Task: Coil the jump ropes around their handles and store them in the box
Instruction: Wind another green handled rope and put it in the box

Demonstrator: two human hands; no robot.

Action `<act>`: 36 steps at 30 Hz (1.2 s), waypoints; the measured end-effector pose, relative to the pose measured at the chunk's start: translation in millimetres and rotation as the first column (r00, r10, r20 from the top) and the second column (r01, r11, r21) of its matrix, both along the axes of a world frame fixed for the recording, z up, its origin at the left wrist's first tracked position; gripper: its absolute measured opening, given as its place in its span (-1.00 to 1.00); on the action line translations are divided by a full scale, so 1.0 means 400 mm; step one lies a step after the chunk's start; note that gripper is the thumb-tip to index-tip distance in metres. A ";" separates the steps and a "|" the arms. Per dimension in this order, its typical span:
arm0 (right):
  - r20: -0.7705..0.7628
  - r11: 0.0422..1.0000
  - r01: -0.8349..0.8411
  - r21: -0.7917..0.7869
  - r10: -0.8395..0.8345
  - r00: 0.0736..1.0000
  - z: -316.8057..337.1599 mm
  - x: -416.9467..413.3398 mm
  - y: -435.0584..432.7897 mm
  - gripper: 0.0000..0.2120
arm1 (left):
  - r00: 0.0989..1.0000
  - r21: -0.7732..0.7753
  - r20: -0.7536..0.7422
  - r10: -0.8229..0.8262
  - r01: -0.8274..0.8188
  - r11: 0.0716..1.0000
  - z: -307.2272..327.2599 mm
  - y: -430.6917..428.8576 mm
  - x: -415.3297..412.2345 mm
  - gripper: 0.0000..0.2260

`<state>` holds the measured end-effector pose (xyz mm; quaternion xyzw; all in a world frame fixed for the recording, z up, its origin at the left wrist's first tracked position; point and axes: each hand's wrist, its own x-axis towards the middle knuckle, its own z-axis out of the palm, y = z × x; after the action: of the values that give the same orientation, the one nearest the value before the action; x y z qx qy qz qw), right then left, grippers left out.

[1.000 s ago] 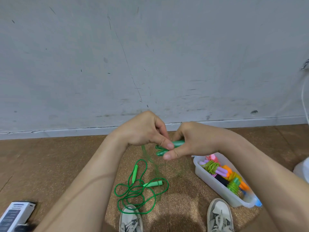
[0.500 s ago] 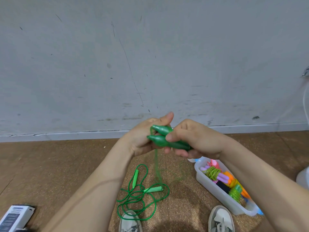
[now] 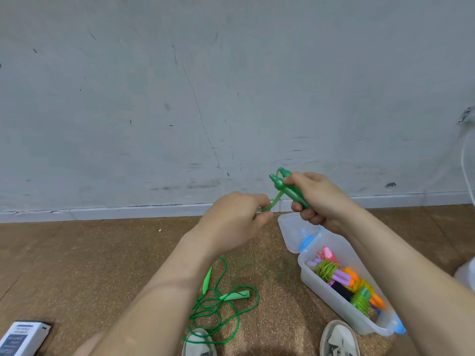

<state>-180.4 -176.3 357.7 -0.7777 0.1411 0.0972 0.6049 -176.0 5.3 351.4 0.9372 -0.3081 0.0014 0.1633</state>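
Note:
My right hand (image 3: 320,201) grips two dark green jump-rope handles (image 3: 288,190) side by side, tips pointing up and left. A green cord (image 3: 274,201) runs from the handles down to my left hand (image 3: 237,222), which pinches it taut. The rest of that cord is a faint blur below my hands. A second, lighter green jump rope (image 3: 221,301) lies uncoiled on the floor between my arms. A clear plastic box (image 3: 331,296) at the right holds several coiled ropes in yellow, purple, orange and pink.
The box's lid (image 3: 289,227) with a blue clip lies behind it. My two shoes (image 3: 339,340) are at the bottom edge on the brown cork floor. A white carton (image 3: 21,337) sits at the bottom left. A grey wall rises just ahead.
My right hand has carried the handles up and to the right. My left hand has drawn away to the left, pulling the cord taut. The view has shifted left.

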 end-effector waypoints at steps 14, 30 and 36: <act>-0.250 0.822 -0.524 -0.223 0.471 0.846 -0.013 -0.030 0.025 -0.89 | 0.991 -0.049 0.070 -0.115 0.119 0.992 0.053 0.018 0.006 -0.86; -0.355 0.757 -0.650 -0.066 0.591 0.724 -0.002 -0.046 0.026 -0.29 | 0.899 -0.334 -0.429 -0.091 -0.064 0.940 -0.004 0.016 0.022 -0.88; -0.302 0.689 -0.720 -0.083 0.671 0.677 0.012 -0.054 0.026 -0.19 | 0.817 -0.400 -0.542 -0.194 -0.048 0.915 -0.014 0.033 0.027 -0.88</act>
<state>-202.2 -166.0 362.5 -0.8090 -0.0837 0.4028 0.4198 -165.4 18.6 345.8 0.8285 -0.2747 -0.2236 0.4338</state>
